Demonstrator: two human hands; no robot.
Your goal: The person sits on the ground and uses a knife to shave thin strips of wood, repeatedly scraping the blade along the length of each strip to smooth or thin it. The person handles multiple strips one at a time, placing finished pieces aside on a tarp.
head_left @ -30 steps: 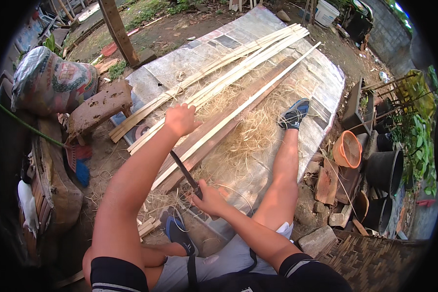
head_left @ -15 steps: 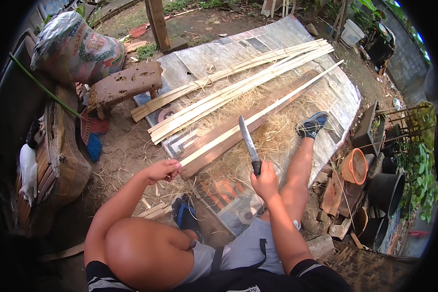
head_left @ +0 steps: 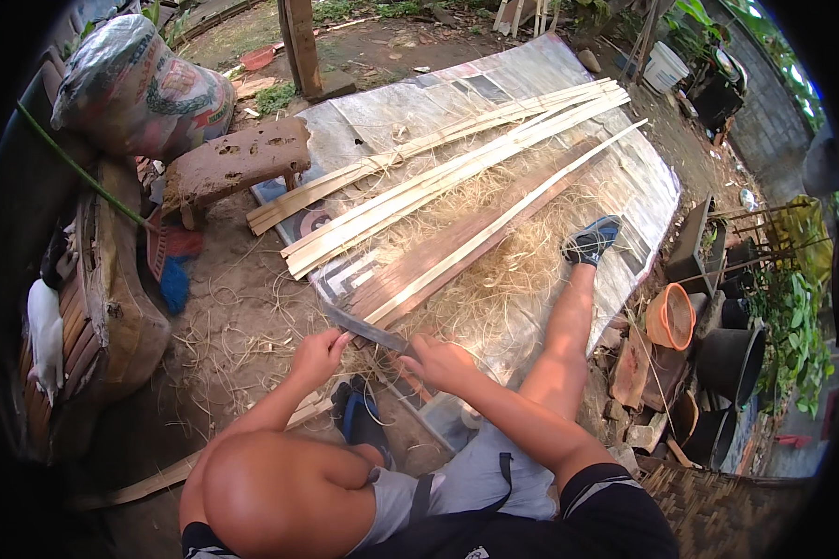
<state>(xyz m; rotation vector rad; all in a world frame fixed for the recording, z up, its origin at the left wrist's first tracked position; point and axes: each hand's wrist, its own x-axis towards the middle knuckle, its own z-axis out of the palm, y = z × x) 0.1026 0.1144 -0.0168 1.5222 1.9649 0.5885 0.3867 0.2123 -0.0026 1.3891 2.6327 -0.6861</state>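
My left hand pinches the near end of a long, pale wooden strip, possibly bamboo. The strip runs away to the upper right, lying along a brown plank. In my right hand is a knife, its handle hidden in my fist. The blade lies crosswise over the strip's near end, just beyond my left fingers, its tip pointing left. Curly thin shavings are heaped around the plank.
Several more pale strips lie in bundles on a printed sheet. A low, worn bench and a stuffed sack stand at the left, near a white animal. An orange pot and black pots stand at the right.
My right hand has swung the knife left and down, from pointing upward to lying across the strip. My left hand has shifted slightly lower, still gripping the strip's end.
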